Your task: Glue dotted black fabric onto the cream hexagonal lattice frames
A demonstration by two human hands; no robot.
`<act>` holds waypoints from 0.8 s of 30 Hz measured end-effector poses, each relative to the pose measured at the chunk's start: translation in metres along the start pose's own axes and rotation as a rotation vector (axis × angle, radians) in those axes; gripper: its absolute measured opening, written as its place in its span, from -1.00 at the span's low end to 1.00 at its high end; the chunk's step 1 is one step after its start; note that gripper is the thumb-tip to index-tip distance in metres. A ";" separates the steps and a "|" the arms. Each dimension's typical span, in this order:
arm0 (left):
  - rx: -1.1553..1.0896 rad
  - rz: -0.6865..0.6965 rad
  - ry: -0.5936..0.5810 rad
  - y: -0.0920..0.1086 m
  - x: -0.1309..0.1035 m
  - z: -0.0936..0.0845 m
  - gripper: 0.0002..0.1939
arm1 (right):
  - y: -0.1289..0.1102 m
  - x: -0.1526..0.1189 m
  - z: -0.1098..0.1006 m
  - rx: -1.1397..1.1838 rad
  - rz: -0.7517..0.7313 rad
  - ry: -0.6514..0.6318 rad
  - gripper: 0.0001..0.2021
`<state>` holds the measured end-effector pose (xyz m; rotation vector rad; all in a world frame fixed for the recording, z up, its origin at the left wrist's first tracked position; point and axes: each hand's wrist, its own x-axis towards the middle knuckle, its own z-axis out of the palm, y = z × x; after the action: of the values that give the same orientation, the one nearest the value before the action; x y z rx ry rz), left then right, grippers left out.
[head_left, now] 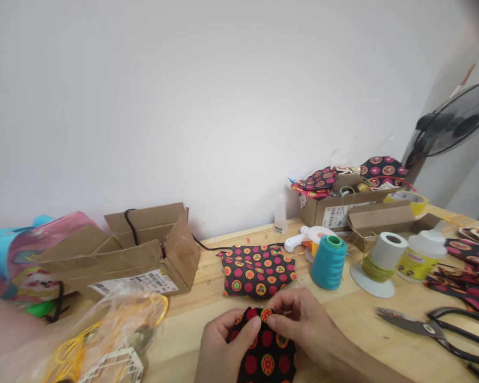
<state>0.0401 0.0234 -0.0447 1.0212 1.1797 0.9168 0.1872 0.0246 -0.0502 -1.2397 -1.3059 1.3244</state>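
The left hand point(223, 343) and the right hand point(305, 322) both hold a dark cloth point(267, 354) with red dots and bright flowers. The left hand pinches its top edge, with the thumb lying on the front. The right hand pinches the same edge just beside it, thumb and finger close together. The cloth hangs down between the two hands, low in the middle of the view, near the front of the bench point(179, 340). I can't tell if its bottom touches the wood.

Just behind the hands lies a flowery piece point(259, 271) with the same kind of pattern. To the right of it stands a fat blue-green spool point(328, 266). Next come a white roll point(389, 250) with green string around its lower part and a bottle point(421, 258) with a yellow label. Big scissors point(419, 324) with black handles lie to the right of the right hand. Over on the left are an open brown box point(130, 268) and, in front of it, a clear bag point(120, 311) with yellow string.
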 end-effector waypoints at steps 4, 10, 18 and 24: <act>-0.001 0.014 -0.015 0.001 0.000 0.000 -0.76 | 0.000 0.001 0.001 -0.019 0.016 -0.001 -0.88; -0.109 -0.027 -0.004 0.000 -0.001 0.003 -0.75 | -0.002 0.003 -0.002 0.057 0.034 -0.085 -0.86; 0.032 0.014 0.060 -0.004 0.002 0.002 -0.78 | 0.003 0.004 -0.002 0.066 0.027 -0.085 -0.92; -0.013 0.025 -0.008 -0.008 0.003 -0.001 -0.76 | 0.004 0.004 -0.001 0.051 0.014 -0.078 -0.93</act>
<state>0.0403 0.0240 -0.0535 1.0308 1.1550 0.9377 0.1877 0.0286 -0.0546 -1.1749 -1.3116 1.4195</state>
